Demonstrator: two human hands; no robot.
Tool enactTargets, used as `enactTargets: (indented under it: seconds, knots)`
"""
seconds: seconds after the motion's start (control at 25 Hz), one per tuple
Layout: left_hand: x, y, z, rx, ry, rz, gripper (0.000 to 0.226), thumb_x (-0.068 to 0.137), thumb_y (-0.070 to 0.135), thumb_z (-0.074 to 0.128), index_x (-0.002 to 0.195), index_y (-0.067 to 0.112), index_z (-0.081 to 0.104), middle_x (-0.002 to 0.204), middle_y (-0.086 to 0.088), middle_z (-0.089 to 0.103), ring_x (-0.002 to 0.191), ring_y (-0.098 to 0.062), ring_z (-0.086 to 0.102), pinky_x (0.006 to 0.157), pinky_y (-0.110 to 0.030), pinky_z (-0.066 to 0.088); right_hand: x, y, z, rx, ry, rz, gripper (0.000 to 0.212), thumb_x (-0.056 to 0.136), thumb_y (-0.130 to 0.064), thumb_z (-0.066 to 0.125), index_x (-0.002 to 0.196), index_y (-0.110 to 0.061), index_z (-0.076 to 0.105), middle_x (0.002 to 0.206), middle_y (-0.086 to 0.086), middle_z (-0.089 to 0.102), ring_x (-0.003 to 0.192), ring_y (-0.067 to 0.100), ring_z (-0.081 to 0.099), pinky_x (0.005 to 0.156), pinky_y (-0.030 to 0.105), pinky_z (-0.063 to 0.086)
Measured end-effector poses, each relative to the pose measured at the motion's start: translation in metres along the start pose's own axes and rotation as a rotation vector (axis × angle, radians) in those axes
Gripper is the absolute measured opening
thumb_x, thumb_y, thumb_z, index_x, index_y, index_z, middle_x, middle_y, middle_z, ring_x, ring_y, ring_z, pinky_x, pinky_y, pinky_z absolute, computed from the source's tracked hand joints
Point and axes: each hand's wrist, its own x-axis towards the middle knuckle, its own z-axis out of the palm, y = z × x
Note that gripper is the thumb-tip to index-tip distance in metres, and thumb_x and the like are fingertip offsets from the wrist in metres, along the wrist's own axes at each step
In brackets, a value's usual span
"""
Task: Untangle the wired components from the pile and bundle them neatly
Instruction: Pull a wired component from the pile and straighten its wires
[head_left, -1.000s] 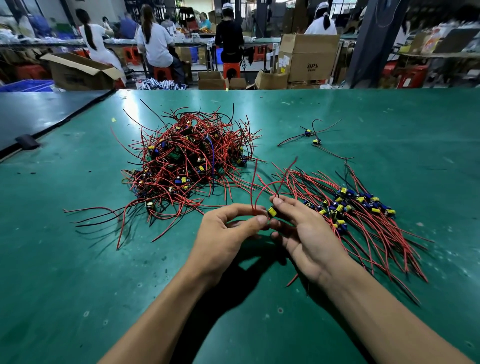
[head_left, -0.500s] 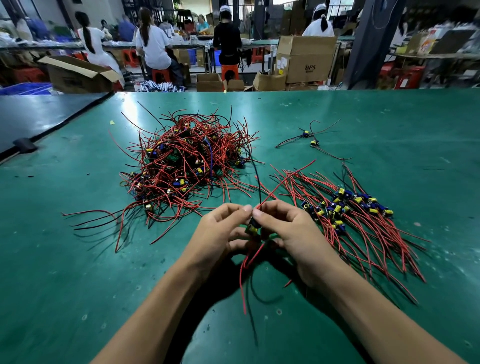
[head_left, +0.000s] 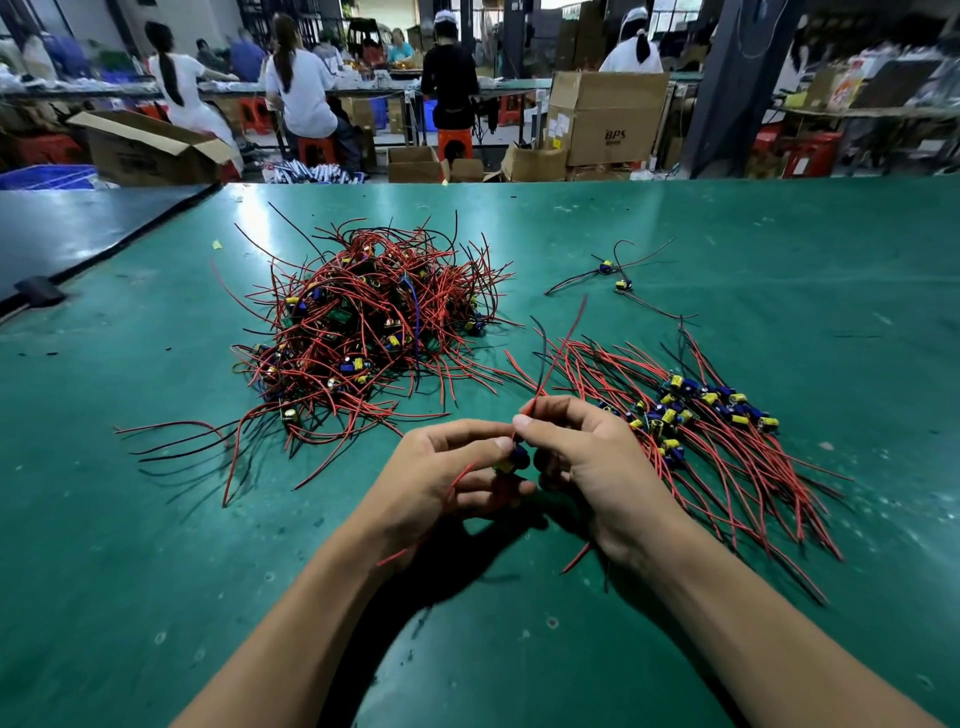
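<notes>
Near the middle of the worktop (head_left: 156, 571), the left hand (head_left: 441, 483) and right hand (head_left: 602, 467) are pinching one wired component (head_left: 514, 460) between them, fingers curled, the right also holding its red lead, which is pointing away. The sorted bundle (head_left: 717, 441) is lying just beside the right hand, the nearer one, wires running diagonally; the tangled pile (head_left: 363, 332) is sitting beyond the left hand.

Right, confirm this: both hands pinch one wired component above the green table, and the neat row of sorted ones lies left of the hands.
Wrong side. The head view shows the neat row lying right of the hands; the tangled pile sits left. The rest holds: left hand and right hand both pinch one wired component above the green table.
</notes>
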Motion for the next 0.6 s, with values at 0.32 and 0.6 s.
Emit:
enactTargets:
  seconds: [0.32, 0.6]
  knots:
    - [0.0013, -0.0049, 0.0067, 0.175, 0.057, 0.084, 0.012, 0.088, 0.008, 0.065, 0.076, 0.008, 0.066, 0.078, -0.016, 0.062, 0.072, -0.027, 0.057, 0.063, -0.031, 0.054, 0.007, 0.0041, -0.0043, 0.014, 0.011, -0.039, 0.017, 0.084, -0.01, 0.077, 0.085, -0.014, 0.061, 0.056, -0.005, 0.055, 0.045, 0.009, 0.043, 0.044, 0.02, 0.036]
    - [-0.001, -0.0023, 0.0065, 0.277, -0.043, 0.111, 0.01, 0.088, 0.007, 0.064, 0.085, 0.009, 0.073, 0.065, -0.004, 0.066, 0.049, -0.009, 0.055, 0.047, -0.016, 0.044, 0.0013, -0.0026, -0.0077, -0.062, -0.077, 0.041, 0.012, 0.077, -0.022, 0.081, 0.084, -0.013, 0.077, 0.066, 0.004, 0.061, 0.044, 0.007, 0.04, 0.046, 0.019, 0.038]
